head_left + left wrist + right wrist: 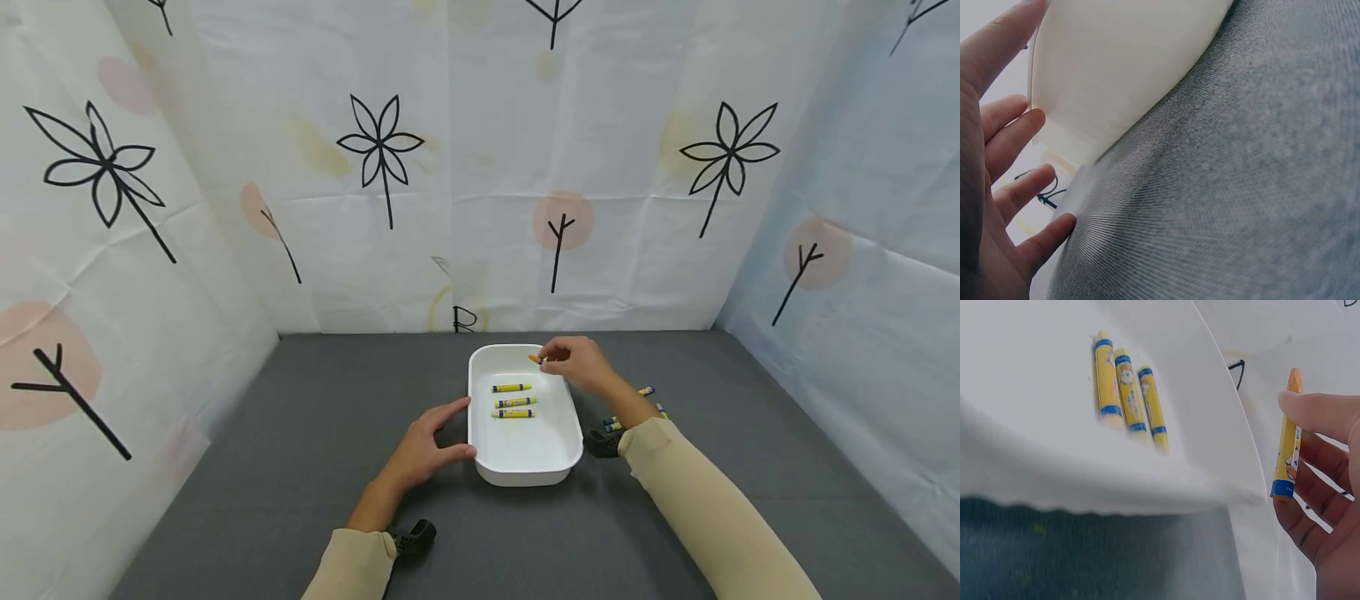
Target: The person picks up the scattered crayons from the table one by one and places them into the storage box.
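Note:
My right hand (576, 362) pinches an orange crayon (1287, 450) between thumb and fingers, over the far right part of the white tray (525, 454). In the right wrist view the crayon stands nearly upright, its orange tip up and its wrapper yellow with blue bands. Three crayons (514, 402) in yellow wrappers lie side by side on the tray floor. My left hand (423, 446) is at the tray's left side, thumb and fingertips right at the rim. Its fingers are spread and fairly straight in the left wrist view, beside the tray's outer wall (1122, 62).
Several more crayons (613, 425) lie on the dark grey table (315, 433) right of the tray, partly hidden by my right forearm. Pale cloth walls (465, 175) with plant drawings surround the table at the back and both sides.

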### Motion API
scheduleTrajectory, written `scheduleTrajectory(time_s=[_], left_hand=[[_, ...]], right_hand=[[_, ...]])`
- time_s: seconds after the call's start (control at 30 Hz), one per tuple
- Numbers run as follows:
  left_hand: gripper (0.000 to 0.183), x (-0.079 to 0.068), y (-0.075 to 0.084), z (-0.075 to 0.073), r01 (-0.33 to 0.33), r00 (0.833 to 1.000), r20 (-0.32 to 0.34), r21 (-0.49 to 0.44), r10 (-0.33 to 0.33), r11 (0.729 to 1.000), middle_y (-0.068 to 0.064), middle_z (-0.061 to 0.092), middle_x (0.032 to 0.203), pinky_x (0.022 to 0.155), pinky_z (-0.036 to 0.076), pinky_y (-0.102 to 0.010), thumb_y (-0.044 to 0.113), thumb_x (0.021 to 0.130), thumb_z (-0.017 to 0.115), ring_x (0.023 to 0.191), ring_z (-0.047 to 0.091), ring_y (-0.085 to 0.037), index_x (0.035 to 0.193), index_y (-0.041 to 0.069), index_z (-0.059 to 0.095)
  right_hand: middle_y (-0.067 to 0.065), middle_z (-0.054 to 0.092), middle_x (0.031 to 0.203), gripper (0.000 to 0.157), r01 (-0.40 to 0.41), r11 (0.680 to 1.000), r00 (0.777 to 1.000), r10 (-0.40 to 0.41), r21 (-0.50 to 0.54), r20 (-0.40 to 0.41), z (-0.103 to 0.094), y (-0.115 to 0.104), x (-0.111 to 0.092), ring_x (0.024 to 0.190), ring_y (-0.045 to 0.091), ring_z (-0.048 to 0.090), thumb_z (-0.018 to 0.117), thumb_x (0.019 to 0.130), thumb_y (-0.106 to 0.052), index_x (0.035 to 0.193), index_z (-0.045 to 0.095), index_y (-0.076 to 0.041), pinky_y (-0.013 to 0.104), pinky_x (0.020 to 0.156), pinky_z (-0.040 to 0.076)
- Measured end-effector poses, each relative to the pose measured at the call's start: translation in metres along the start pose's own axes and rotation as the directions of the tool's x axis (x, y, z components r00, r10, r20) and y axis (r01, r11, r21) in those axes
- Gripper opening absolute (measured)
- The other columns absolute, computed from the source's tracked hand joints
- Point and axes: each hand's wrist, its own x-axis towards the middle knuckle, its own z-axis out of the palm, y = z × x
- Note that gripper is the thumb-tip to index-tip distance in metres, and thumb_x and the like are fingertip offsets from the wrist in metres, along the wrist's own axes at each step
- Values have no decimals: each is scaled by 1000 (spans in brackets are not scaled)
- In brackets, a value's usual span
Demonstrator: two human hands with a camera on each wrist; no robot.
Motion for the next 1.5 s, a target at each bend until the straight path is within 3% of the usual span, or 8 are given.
scheduleTrajectory(time_s=[0.4, 0.7, 0.97, 1.17, 1.5], left_hand=[[72, -1, 1, -1, 0, 1000, 0, -3, 0, 1000, -4, 49, 143, 104, 39, -52, 36, 80, 81, 132, 43, -29, 144, 23, 50], [71, -1, 1, 0, -6, 1000, 10, -3, 6, 1000, -4, 49, 143, 104, 38, -51, 35, 80, 80, 132, 43, -28, 144, 24, 50], [71, 0, 2, 2, -27, 1000, 1, -16, 27, 1000, -5, 50, 141, 104, 39, -51, 32, 80, 81, 131, 44, -28, 143, 24, 51], [70, 0, 3, 3, -29, 1000, -5, -15, 29, 999, -4, 50, 141, 104, 39, -51, 34, 80, 81, 131, 44, -28, 143, 26, 51], [71, 1, 1, 0, -14, 1000, -6, -2, 14, 1000, -6, 51, 141, 103, 39, -51, 33, 80, 81, 130, 45, -29, 143, 23, 51]], right_hand=[[2, 66, 87, 12, 34, 999, 996, -32, -17, 77, 19, -16, 14, 80, 18, 58, 75, 85, -8, 96, 72, -7, 33, 70, 49], [-1, 67, 87, 11, 2, 996, 985, 13, -86, 170, 30, -19, 26, 81, 16, 60, 77, 83, -9, 94, 72, -9, 34, 72, 50], [-4, 64, 77, 11, 41, 988, 972, -5, -152, 233, 44, -19, 30, 74, 12, 56, 78, 79, -4, 85, 72, -10, 29, 70, 47], [-2, 63, 77, 14, 79, 980, 970, -33, -184, 240, 47, -19, 31, 74, 13, 56, 76, 78, -1, 91, 72, -5, 30, 71, 48], [2, 66, 88, 20, 31, 991, 981, -6, -128, 195, 34, -23, 27, 84, 18, 59, 76, 84, -5, 102, 71, -1, 35, 76, 50]])
